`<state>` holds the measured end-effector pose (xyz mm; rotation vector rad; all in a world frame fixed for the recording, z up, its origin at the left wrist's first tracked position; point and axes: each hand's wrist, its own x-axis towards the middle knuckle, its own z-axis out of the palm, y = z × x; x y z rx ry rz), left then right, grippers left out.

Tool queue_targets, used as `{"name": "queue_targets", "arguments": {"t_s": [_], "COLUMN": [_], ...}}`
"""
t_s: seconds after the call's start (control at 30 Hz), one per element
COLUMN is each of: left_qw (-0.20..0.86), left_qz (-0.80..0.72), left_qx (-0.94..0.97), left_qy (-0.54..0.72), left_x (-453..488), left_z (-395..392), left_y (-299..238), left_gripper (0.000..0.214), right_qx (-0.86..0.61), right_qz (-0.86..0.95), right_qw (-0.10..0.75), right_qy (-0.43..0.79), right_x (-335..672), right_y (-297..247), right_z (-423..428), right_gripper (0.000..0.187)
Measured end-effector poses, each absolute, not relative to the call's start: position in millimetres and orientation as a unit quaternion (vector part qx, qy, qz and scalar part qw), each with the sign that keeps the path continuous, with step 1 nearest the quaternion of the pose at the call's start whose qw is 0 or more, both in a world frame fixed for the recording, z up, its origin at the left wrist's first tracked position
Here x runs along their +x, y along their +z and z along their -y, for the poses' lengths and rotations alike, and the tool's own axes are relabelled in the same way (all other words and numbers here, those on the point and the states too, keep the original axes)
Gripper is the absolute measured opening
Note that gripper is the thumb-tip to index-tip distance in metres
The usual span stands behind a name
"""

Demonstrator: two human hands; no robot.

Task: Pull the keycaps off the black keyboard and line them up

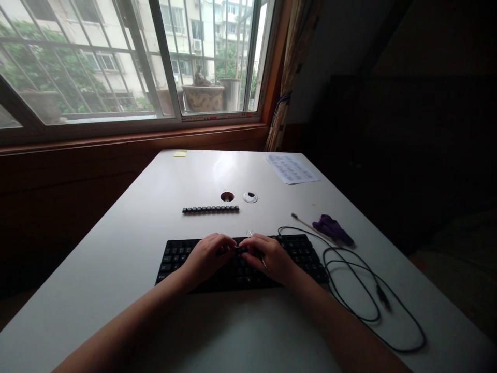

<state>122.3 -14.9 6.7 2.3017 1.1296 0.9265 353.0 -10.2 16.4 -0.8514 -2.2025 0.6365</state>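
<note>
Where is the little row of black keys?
In the head view, the row of black keys lies mid-table on the white table, just beyond the keyboard and just in front of the round hole.

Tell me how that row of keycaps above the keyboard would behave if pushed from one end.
The row of keycaps looks like separate pieces, so it would probably buckle and scatter. They seem light and the table glossy, so they'd likely slide easily.
</note>
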Motion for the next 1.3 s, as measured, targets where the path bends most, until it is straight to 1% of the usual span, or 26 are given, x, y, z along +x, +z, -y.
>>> {"name": "queue_targets", "arguments": {"t_s": [0.1, 0.93, 1.13, 1.3], "left_qw": [0.183, 0.175, 0.18, 0.173], "left_qz": [-0.38, -0.374, -0.389, -0.373], "left_qx": [0.846, 0.842, 0.838, 0.857], "left_qy": [0.324, 0.346, 0.336, 0.311], "left_x": [122.2, 123.0, 123.4, 123.4], "left_z": [13.5, 13.3, 14.6, 14.8], "left_y": [8.1, 9.6, 11.3, 10.2], "left_gripper": [0.007, 0.009, 0.015, 0.017], "right_qx": [-0.321, -0.322, -0.354, -0.406], "right_qz": [0.849, 0.853, 0.84, 0.82], "right_qw": [0.339, 0.335, 0.352, 0.364], "right_qy": [0.247, 0.239, 0.215, 0.175], "right_x": [353.1, 352.3, 360.1, 379.7], "right_y": [17.0, 15.9, 23.0, 26.4], "right_z": [10.3, 11.0, 1.3, -30.1], "right_gripper": [0.019, 0.017, 0.016, 0.017]}}
